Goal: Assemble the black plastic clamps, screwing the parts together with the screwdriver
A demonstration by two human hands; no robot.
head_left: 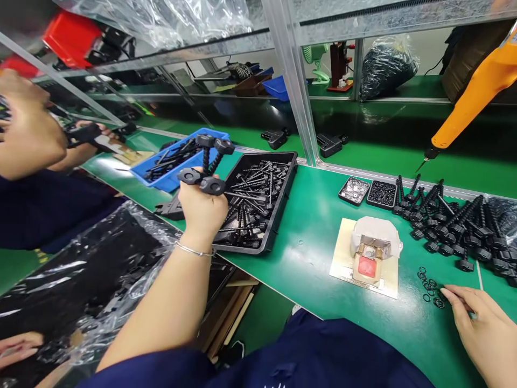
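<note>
My left hand [202,207] is raised over the near end of a black tray [283,194] and grips a bunch of black knob-headed screw parts [208,161], their heads sticking up. The tray holds many more of the same parts. My right hand [480,320] rests at the bench's near right, fingertips touching a scatter of small black rubber rings [428,283] on the green mat. It holds nothing that I can see. A beige fixture with a red insert [369,253] sits between my hands.
A pile of black knobbed parts [456,226] lies at the right, behind two small trays [367,192]. An orange powered screwdriver [472,97] hangs above. A blue bin [177,159] and a co-worker's hands [91,137] are at the left. Plastic bags fill the lower left.
</note>
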